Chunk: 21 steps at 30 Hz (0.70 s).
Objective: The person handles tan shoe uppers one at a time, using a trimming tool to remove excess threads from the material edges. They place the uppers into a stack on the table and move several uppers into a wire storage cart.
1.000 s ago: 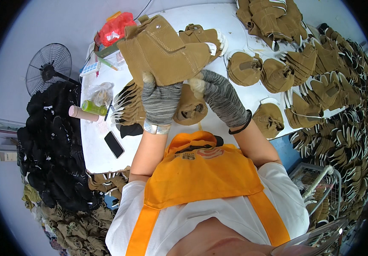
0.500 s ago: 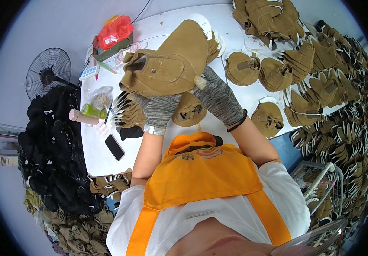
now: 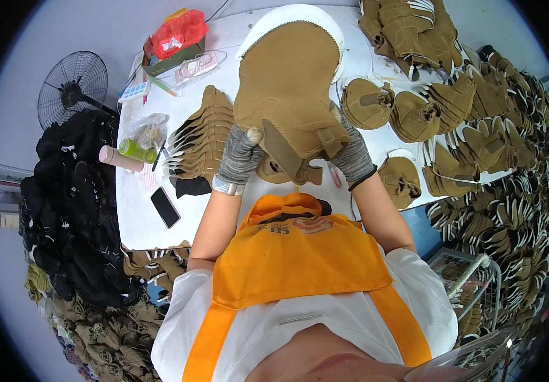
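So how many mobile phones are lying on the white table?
1. A single black phone lies flat near the table's front left edge, left of the person's left forearm. Others could be hidden under the tan shoe pieces.

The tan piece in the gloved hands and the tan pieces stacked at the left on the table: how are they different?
The held tan piece is single, raised above the white table and gripped by both the left hand and the right hand. The stacked pieces lie fanned, untouched. Both look like tan suede.
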### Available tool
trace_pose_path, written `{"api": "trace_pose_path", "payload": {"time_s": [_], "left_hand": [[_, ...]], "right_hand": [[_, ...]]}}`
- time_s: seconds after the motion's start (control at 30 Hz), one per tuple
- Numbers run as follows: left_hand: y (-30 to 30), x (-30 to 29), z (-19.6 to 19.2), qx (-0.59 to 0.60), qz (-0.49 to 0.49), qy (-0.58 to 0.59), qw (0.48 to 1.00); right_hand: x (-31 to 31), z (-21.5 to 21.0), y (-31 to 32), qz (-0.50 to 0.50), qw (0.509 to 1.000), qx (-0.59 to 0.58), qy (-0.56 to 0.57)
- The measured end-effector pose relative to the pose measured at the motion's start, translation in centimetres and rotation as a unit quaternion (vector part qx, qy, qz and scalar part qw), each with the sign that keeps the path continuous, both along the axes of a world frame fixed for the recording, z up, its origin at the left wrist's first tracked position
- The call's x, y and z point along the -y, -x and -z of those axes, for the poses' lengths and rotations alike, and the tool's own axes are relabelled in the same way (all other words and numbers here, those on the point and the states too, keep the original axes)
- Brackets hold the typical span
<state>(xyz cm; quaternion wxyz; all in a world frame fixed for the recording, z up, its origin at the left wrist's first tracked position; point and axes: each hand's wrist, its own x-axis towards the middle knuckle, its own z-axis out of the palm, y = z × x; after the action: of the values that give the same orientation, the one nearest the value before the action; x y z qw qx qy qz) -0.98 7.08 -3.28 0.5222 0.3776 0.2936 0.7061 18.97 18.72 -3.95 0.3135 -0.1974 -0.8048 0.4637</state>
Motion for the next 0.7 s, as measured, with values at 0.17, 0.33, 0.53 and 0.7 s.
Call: {"api": "trace_pose_path", "payload": {"time_s": [0.17, 0.33, 0.53, 0.7], "left_hand": [[-1.0, 0.4, -1.2, -0.021, -0.031, 0.008, 0.999], [-1.1, 0.8, -0.9, -0.049, -0.049, 0.026, 0.997], [-1.0, 1.2, -1.2, -0.072, -0.068, 0.019, 0.995], [-0.7, 1.8, -1.0, -0.104, -0.067, 0.046, 0.991]], "right_hand": [[-1.0, 2.0, -0.8, 0.039, 0.998, 0.053, 0.023], [-1.3, 2.4, -0.4, 0.027, 0.981, 0.020, 0.191], [-2.4, 4.7, 0.5, -0.040, 0.957, -0.064, 0.279], [-2.1, 4.3, 1.0, -0.062, 0.968, -0.051, 0.238]]}}
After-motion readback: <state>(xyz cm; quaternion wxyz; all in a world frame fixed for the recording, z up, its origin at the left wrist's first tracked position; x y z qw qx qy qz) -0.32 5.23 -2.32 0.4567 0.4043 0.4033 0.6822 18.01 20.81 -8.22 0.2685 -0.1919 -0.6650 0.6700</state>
